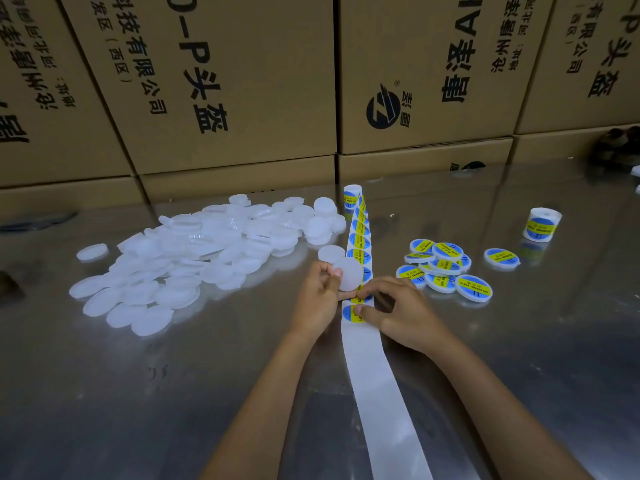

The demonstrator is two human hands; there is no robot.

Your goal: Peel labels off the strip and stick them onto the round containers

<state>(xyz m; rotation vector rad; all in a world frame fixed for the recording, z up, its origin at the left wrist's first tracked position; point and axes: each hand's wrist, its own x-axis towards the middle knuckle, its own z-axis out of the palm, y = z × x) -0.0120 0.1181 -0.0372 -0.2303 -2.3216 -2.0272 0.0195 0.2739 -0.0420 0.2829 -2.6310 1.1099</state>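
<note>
On the bench (519, 341), the label strip (360, 237) runs between unlabelled containers (194, 251) left and labelled containers (443, 268) right, cartons (242, 81) behind.

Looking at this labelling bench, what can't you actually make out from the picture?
- Head view: the small print on the labels on the strip is too small to read.
- The label under the right hand is partly covered by its fingers.
- The blank container in the left hand hides the strip behind it.
- The empty backing runs off the bottom edge.
- The dark object at the far right edge is blurred.
</note>
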